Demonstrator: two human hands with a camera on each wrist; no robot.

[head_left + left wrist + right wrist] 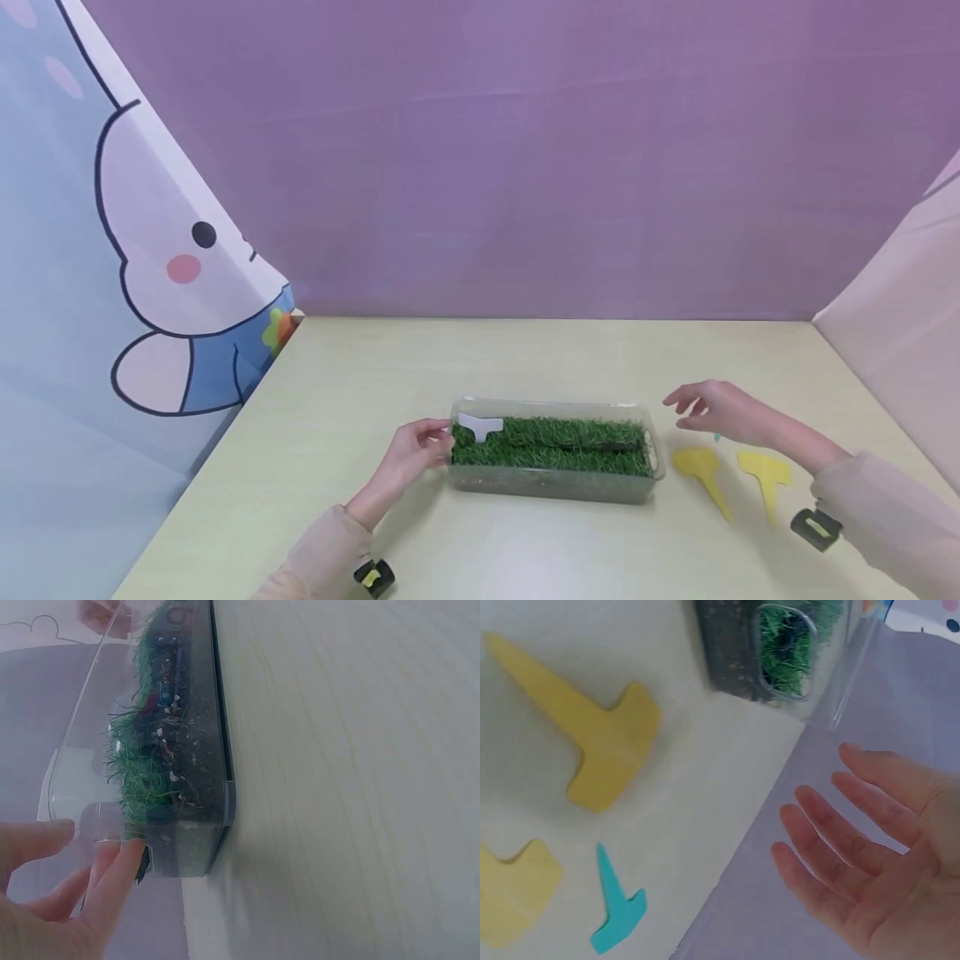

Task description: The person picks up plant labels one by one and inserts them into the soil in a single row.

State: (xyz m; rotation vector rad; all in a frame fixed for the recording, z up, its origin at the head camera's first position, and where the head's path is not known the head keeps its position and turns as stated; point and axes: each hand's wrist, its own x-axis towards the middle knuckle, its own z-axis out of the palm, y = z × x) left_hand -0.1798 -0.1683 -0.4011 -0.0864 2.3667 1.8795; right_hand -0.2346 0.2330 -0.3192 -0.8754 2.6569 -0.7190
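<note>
- Clear box (551, 484) lies on the table (375, 367), long axis left-to-right.
- Left hand (412, 452), fingers apart, touches its left end.
- Right hand (726, 412), fingers apart, hangs right of it.
- Yellow tags (697, 462) point near.

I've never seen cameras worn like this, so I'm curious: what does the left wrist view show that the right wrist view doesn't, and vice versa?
Only left wrist: the left hand, at one end of the tub.
Only right wrist: two yellow tags and a teal tag.
Both: the tub, grass, table and right hand.
</note>
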